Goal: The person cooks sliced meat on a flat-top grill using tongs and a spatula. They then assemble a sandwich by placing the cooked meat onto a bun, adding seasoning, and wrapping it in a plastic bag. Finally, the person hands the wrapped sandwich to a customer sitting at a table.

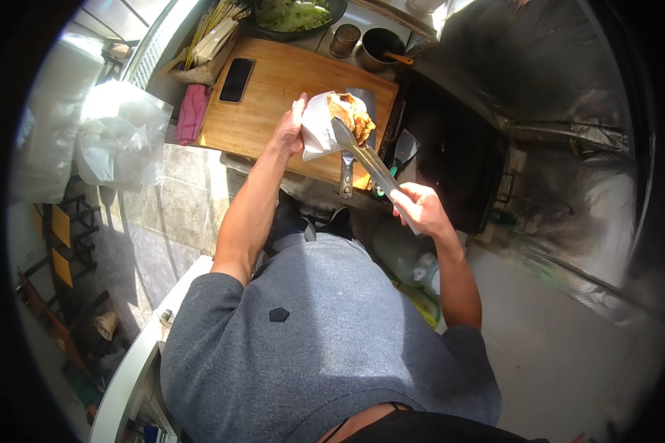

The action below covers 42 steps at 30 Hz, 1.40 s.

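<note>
My left hand [291,130] grips a white paper sleeve [317,132] above the wooden cutting board [288,72]. Out of the sleeve's right end shows a filled flatbread [341,104] with browned, crisp-looking filling [361,123]. My right hand [421,208] is closed around metal tongs [379,170]. The tongs' tips lie against the flatbread's open side; whether they pinch any filling I cannot tell. Beneath the bread, a cleaver [346,176] rests on the board, its blade partly hidden and its handle past the front edge.
A black phone [236,80] and a pink cloth [193,114] are at the left. Behind stand a bowl of chopped lettuce [293,15], a metal shaker [344,40] and a pot [378,49]. A spatula [405,147] lies beside the dark griddle [454,149]. Plastic bags [123,138] hang left.
</note>
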Motion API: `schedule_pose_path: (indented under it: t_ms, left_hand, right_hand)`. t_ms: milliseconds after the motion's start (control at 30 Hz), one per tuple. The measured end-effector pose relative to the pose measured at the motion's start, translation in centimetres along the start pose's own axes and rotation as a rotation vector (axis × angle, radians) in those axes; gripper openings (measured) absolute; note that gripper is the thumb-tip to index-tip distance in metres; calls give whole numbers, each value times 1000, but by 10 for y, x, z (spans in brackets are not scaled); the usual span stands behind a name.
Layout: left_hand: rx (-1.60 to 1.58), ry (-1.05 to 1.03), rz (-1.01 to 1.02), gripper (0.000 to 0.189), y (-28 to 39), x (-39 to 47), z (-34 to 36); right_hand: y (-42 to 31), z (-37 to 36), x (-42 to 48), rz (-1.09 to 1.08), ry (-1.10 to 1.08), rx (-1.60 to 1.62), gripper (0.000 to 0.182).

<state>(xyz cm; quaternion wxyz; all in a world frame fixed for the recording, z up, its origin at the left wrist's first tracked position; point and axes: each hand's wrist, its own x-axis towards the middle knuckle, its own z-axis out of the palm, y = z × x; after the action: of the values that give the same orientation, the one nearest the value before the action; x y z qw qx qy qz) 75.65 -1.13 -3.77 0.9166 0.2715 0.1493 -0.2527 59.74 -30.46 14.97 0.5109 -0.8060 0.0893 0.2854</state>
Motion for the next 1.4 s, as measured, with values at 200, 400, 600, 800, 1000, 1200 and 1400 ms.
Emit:
schedule_pose_path:
  t_ms: [200,400,600,800,1000,1200,1400]
  left_hand:
    - [31,102,25,55,1,2,-8]
    - [-179,-77,-86,58,1,-7,9]
    - [386,232,99,67,9,-5,17]
    - [951,358,526,61,26,-2,-18]
    - [789,311,320,44,41,-74,-26]
    - [984,318,394,32,53,-148,-57]
    - [1494,303,822,31,127,-216,27]
  right_hand:
    - [2,8,-7,-1,60,-9,25]
    - [17,11,6,-6,-35,122,26]
    - [38,23,26,145,-106,441,28]
    - [87,37,56,156,-73,557,27]
    - [82,16,1,263,85,305,22]
    - [123,-5,15,135,710,30,31]
    - [227,-19,66,244,733,-572,46]
